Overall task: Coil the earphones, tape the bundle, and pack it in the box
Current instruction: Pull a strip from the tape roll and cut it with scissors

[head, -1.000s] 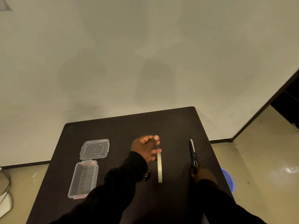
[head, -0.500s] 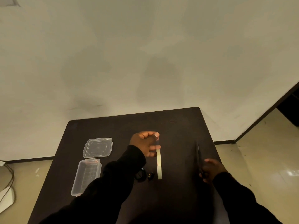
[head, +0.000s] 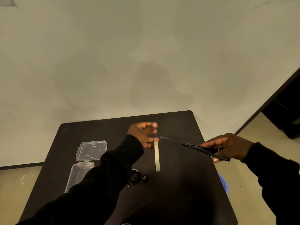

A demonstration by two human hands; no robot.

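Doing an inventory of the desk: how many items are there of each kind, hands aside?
Box: 1
Lid: 1
Tape roll: 1
Scissors: 1
Earphones: 1
Total: 5

Right hand point(head: 227, 147) has lifted the scissors point(head: 194, 146) off the table's right edge and swung them across, tips now just beside the tape point(head: 157, 155) under the left hand point(head: 142, 135).
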